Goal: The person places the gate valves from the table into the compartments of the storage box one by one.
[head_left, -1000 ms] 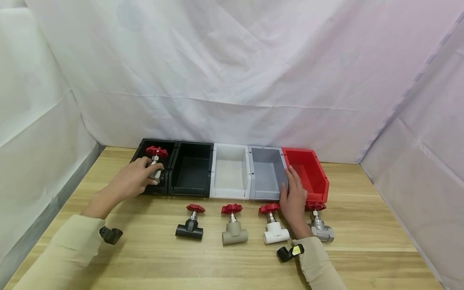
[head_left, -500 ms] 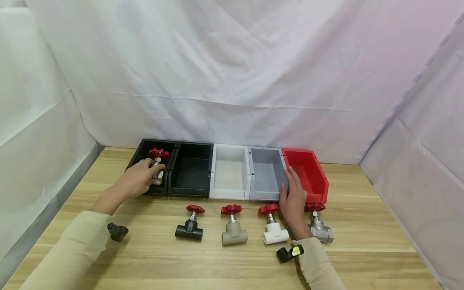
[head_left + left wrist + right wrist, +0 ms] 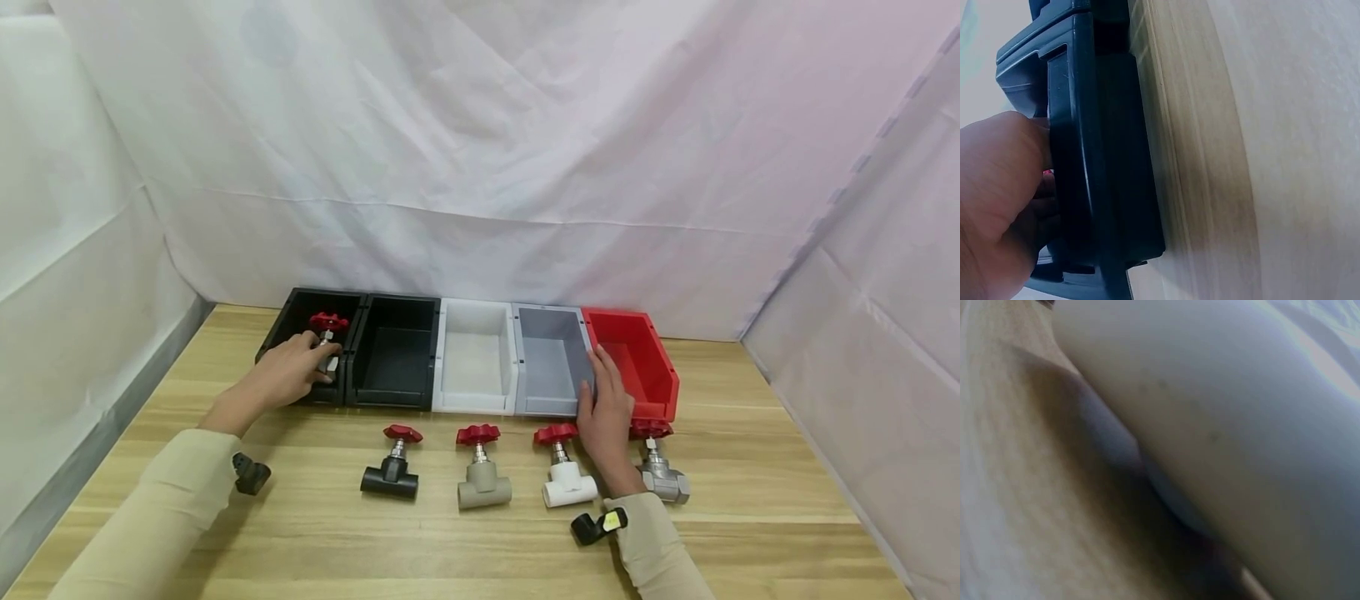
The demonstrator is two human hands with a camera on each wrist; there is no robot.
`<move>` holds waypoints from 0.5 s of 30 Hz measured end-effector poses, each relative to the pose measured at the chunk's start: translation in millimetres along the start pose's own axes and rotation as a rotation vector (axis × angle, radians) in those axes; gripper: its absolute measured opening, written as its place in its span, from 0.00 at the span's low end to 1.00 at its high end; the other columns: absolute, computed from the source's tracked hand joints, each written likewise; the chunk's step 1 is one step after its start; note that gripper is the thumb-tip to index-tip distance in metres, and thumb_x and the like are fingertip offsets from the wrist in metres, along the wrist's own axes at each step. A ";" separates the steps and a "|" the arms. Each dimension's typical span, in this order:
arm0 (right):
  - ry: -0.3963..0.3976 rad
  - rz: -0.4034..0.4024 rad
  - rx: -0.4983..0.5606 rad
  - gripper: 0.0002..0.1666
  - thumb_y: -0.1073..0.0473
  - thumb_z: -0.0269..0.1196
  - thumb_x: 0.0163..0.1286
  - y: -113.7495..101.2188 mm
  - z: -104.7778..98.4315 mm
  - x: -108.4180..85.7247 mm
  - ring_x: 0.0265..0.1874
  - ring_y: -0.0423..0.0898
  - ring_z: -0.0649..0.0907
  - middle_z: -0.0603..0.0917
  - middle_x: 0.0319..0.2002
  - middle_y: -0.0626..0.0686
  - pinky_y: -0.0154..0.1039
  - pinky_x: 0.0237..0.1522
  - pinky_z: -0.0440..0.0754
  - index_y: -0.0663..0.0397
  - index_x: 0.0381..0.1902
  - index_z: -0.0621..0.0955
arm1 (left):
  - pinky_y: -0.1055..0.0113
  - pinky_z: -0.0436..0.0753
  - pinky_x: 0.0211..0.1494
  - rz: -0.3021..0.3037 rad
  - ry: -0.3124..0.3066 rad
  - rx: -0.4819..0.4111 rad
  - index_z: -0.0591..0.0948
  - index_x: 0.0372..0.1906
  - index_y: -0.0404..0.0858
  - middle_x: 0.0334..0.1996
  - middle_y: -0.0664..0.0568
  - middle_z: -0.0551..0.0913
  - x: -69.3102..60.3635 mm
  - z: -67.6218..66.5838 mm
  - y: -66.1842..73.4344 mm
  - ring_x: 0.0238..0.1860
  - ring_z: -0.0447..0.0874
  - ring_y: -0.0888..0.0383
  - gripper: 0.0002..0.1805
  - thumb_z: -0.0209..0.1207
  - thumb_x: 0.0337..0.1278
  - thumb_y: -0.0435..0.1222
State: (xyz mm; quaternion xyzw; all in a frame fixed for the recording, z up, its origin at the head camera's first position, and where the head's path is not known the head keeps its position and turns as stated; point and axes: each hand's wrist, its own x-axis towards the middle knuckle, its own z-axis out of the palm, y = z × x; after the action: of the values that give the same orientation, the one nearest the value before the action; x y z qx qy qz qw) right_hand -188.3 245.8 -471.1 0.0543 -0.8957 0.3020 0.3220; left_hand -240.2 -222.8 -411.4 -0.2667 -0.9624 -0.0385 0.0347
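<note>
In the head view, my left hand (image 3: 279,372) reaches into the leftmost black bin (image 3: 302,298), its fingers and thumb around a metal valve (image 3: 328,337) with a red handwheel. The valve stands with its wheel up; its lower body is partly hidden by the fingers. In the left wrist view the hand (image 3: 997,194) dips behind the black bin's front wall (image 3: 1119,156). My right hand (image 3: 607,412) rests with extended fingers on the edge where the grey bin (image 3: 555,405) meets the red bin (image 3: 652,408). Only a blurred, pale surface fills most of the right wrist view.
Between these stand a second black bin (image 3: 393,398) and a white bin (image 3: 474,402). Along the front lie a black valve (image 3: 390,477), a beige valve (image 3: 483,485), a white valve (image 3: 568,483) and another metal valve (image 3: 664,479) beside my right wrist. White cloth (image 3: 480,167) hangs behind.
My left hand and the metal valve have shifted slightly right and lower inside the leftmost black bin. The right hand stays where it was.
</note>
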 end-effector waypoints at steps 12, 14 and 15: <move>0.016 -0.021 0.004 0.35 0.72 0.61 0.62 2.4 0.1 0.2 0.65 0.54 0.66 0.63 0.70 0.54 0.50 0.42 0.62 0.58 0.68 0.67 | 0.51 0.75 0.37 -0.002 -0.027 -0.008 0.76 0.58 0.33 0.38 0.38 0.74 5.6 2.9 -0.8 0.39 0.75 0.43 0.24 0.61 0.54 0.24; 0.014 -0.022 0.003 0.35 0.72 0.61 0.63 2.1 0.0 0.0 0.65 0.54 0.66 0.63 0.70 0.54 0.50 0.42 0.62 0.58 0.68 0.67 | 0.52 0.75 0.36 -0.007 -0.035 -0.007 0.76 0.58 0.33 0.38 0.38 0.74 5.6 3.2 -0.7 0.39 0.75 0.43 0.24 0.61 0.54 0.24; 0.014 -0.023 0.004 0.35 0.72 0.61 0.63 2.0 0.0 0.0 0.65 0.54 0.66 0.63 0.70 0.54 0.50 0.42 0.62 0.58 0.68 0.67 | 0.52 0.75 0.36 -0.010 -0.038 -0.007 0.76 0.58 0.33 0.38 0.38 0.74 5.6 3.0 -0.7 0.39 0.75 0.43 0.24 0.60 0.54 0.24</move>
State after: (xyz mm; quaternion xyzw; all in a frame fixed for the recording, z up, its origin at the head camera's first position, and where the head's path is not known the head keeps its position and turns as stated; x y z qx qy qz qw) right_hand -188.9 247.4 -472.0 0.0630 -0.8920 0.3004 0.3317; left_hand -245.4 -220.2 -413.9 -0.2624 -0.9641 -0.0370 0.0151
